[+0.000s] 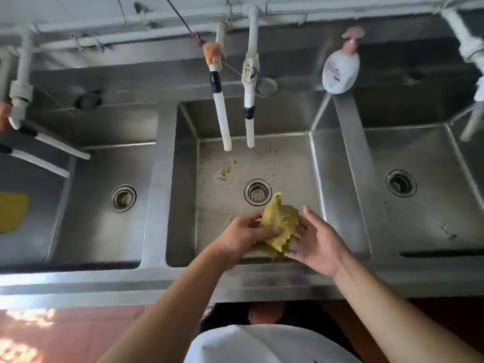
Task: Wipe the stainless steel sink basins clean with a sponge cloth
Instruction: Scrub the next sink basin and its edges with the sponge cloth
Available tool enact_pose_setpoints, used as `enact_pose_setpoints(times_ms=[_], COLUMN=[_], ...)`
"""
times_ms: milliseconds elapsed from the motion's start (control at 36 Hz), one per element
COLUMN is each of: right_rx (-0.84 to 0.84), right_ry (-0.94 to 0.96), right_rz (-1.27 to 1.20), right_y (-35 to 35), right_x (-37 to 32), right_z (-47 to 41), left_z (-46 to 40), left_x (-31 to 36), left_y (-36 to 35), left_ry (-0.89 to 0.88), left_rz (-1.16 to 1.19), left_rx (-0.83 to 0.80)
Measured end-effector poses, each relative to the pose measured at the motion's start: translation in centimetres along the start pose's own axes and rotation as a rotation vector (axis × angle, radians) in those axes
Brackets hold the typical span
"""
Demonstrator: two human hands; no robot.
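A yellow-green sponge cloth [280, 221] is bunched up over the near part of the middle sink basin [293, 163]. My left hand [243, 237] grips its left side, thumb curled over the fabric. My right hand [318, 242] supports the cloth from the right with fingers mostly straight, palm up. The middle basin's floor carries yellowish stains and specks [226, 171] left of its drain [258, 192]. A left basin [104, 166] and a right basin [419, 218] flank it.
Two white taps [222, 121] [250, 119] hang over the middle basin's back. A soap pump bottle [340, 66] stands on the back ledge. More pipes reach over the left basin [52, 145] and far right [471, 124]. A yellow object [11, 212] lies at the left edge.
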State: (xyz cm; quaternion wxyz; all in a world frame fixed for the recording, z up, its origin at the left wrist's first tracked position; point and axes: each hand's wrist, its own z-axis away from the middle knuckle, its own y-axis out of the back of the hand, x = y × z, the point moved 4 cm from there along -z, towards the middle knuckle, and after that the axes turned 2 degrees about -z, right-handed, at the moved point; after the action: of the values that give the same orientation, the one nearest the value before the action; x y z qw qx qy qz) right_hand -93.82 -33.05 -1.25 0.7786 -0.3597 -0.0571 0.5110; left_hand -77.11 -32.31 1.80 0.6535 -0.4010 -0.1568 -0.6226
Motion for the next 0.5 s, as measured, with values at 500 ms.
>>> enact_pose_setpoints(times_ms=[500], right_rx=[0.214], right_ry=[-0.054], right_rz=[0.435], right_y=[4.5], right_x=[-4.8], right_z=[-11.8], left_z=[-8.0], left_x=[-5.8], left_y=[1.2], left_ry=[0.173], left_rz=[-0.07], left_rx=[0.436])
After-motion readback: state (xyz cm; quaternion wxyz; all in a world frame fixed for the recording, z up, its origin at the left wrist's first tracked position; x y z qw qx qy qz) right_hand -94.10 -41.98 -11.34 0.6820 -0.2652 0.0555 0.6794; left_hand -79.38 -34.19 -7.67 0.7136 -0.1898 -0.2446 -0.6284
